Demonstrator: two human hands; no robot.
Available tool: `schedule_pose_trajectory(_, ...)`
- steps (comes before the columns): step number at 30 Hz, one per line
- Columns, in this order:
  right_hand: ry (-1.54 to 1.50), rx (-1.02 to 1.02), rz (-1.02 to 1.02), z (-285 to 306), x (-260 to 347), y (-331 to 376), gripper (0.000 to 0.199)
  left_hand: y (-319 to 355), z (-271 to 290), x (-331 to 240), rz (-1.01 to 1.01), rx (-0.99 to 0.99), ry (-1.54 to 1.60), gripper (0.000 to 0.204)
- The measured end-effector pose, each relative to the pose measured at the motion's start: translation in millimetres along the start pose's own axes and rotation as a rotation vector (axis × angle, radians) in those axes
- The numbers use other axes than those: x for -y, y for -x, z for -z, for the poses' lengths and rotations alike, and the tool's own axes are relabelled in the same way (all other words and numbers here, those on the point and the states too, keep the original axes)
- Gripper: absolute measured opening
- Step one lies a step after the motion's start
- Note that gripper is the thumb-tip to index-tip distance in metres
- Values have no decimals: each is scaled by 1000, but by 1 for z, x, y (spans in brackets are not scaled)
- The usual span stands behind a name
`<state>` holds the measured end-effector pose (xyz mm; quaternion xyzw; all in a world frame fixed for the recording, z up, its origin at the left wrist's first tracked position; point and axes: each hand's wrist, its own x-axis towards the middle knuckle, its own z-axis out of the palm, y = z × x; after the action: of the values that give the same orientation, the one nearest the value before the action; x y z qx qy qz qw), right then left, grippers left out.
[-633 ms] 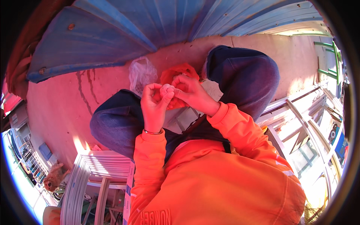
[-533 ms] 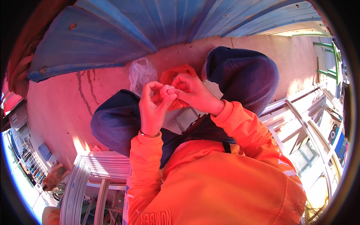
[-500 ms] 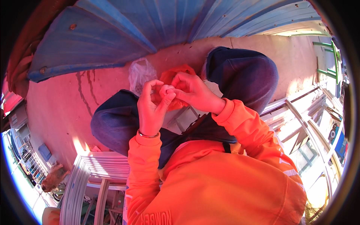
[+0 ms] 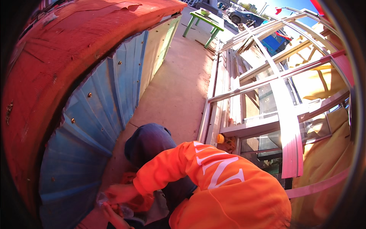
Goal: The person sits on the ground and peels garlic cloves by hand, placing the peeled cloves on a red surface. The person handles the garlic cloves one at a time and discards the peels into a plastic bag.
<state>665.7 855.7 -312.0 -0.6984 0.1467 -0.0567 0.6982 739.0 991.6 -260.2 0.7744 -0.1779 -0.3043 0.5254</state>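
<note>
Low at the left of the head view, my two hands are close together over plastic bags. My right hand (image 4: 121, 193) has its fingers bent at the crumpled edge of a clear plastic bag (image 4: 101, 199) and appears to pinch it. Just below, my left hand (image 4: 114, 217) reaches up beside the same bag; its grip is partly hidden and blurred. A red plastic bag (image 4: 144, 203) lies beneath and to the right of my right hand. What the bags contain cannot be made out.
A blue corrugated metal panel (image 4: 95, 118) with a red covering (image 4: 57, 65) on top stands close at left. White window frames (image 4: 280, 118) are stacked at right. A green-legged table (image 4: 206, 20) stands farther off, with a bowl (image 4: 204, 12) on it.
The view has swung to the right and upward. My hands, pinching together at a small pale thing earlier, are now lower, at the clear bag. The small thing is no longer visible.
</note>
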Motion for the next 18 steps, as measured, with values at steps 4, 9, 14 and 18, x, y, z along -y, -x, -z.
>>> schedule_pose_trajectory(4,42,-1,27,2,-3,13,40,-24,1,70,-10,30,76,40)
schedule_pose_trajectory(9,9,-10,14,-10,-13,3,29,-41,18,102,256,72,134,31)
schedule_pose_trajectory(14,225,-103,142,-26,-67,13,26,-38,1,152,351,117,162,33)
schedule_pose_trajectory(18,283,-62,95,-34,-61,22,29,-17,-14,150,357,220,561,26)
